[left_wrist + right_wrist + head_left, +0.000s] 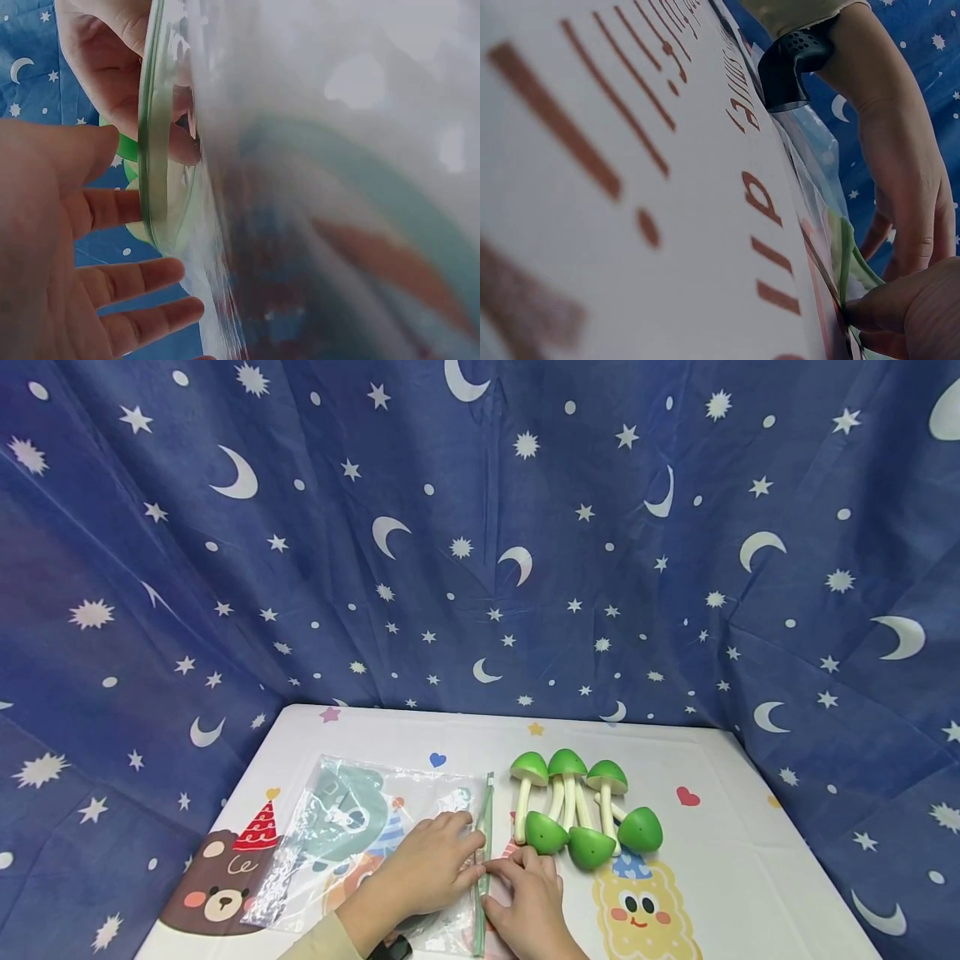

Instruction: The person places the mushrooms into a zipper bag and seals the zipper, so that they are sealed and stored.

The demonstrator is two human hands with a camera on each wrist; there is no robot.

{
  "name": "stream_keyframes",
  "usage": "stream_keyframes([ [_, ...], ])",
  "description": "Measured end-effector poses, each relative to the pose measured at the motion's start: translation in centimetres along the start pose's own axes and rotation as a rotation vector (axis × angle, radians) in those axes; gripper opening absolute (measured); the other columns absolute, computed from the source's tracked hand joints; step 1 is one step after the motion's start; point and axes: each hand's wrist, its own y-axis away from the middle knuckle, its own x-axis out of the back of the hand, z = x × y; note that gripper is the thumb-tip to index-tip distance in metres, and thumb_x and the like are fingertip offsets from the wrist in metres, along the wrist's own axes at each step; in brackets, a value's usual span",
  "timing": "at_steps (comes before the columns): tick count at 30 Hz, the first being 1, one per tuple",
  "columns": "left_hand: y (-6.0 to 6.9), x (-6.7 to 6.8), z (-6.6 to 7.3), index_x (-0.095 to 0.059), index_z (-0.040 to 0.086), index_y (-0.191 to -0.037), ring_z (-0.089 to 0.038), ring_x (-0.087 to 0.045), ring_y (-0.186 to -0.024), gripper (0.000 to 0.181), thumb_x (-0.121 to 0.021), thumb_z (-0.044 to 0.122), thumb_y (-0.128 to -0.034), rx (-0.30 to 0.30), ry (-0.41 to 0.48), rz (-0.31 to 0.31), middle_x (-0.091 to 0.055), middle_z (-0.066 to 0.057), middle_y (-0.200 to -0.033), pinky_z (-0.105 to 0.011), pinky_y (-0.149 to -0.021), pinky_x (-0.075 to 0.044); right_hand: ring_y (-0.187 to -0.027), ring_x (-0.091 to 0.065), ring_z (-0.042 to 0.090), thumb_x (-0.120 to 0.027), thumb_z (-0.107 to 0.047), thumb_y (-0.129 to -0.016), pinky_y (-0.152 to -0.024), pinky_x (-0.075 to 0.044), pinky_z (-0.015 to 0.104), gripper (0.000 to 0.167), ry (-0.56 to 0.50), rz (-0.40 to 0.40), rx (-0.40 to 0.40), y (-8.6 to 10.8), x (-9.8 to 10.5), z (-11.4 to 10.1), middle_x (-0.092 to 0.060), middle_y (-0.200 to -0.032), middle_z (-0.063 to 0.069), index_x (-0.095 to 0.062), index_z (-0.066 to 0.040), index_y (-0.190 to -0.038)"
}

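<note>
A clear zip bag [360, 827] with a green zip strip [483, 827] lies flat, its strip along the right side. My left hand [431, 868] reaches over the bag to that strip; in the left wrist view the left hand [52, 217] has its fingers spread, the index finger touching the strip [155, 142]. At the same edge, my right hand [528, 902] pinches the strip's lower part. The right wrist view shows the right thumb [885, 307] against the green edge [846, 255], with the left hand [907, 172] above it.
Several green-capped toy mushrooms [568, 764] with pale stems lie just beyond my right hand, to the right of the bag. The white table cover [750, 860] has printed cartoon figures. A blue curtain [465, 568] with moons and stars hangs behind the table.
</note>
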Motion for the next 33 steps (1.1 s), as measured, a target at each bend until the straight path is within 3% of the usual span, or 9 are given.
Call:
stream_keyframes([
  [7, 0.0, 0.0, 0.2, -0.064, 0.023, -0.114, -0.019, -0.063, -0.103, 0.037, -0.06, 0.057, -0.102, 0.036, -0.055, 0.024, -0.062, 0.002, -0.11, -0.041, -0.08, -0.057, -0.1, -0.038, 0.011, -0.091, -0.029, -0.074, -0.083, -0.03, 0.033, 0.038, 0.014, 0.016, 0.006, 0.0, 0.0, 0.0, -0.048, -0.103, -0.014, -0.08, -0.037, -0.109],
  [18, -0.3, -0.6, 0.6, -0.062, 0.022, -0.116, -0.019, -0.059, -0.099, 0.048, -0.069, 0.062, -0.0908, 0.092, -0.026, -0.025, -0.057, 0.004, -0.102, -0.04, -0.079, -0.052, -0.103, -0.04, 0.012, -0.09, -0.03, -0.076, -0.086, -0.032, 0.036, 0.038, -0.001, 0.011, 0.008, 0.1, 0.0, 0.0, -0.049, -0.103, -0.014, -0.08, -0.036, -0.112],
  [29, 0.7, -0.7, 0.3, -0.066, 0.02, -0.128, -0.019, -0.058, -0.125, 0.045, -0.077, 0.044, -0.0912, 0.113, 0.101, -0.057, -0.064, 0.007, -0.127, -0.049, -0.107, -0.053, -0.101, -0.039, 0.012, -0.091, -0.03, -0.076, -0.082, -0.029, 0.033, 0.037, -0.005, -0.009, -0.005, 0.0, 0.1, 0.0, -0.049, -0.103, -0.014, -0.08, -0.036, -0.111],
  [33, 1.0, -0.5, 0.3, -0.067, 0.017, -0.132, -0.02, -0.057, -0.13, 0.047, -0.08, 0.034, -0.0901, 0.117, 0.151, -0.053, -0.064, 0.006, -0.133, -0.05, -0.111, -0.052, -0.101, -0.039, 0.012, -0.091, -0.029, -0.076, -0.081, -0.029, 0.033, 0.037, -0.008, -0.008, -0.008, 0.0, 0.1, 0.0, -0.05, -0.103, -0.013, -0.08, -0.034, -0.111],
])
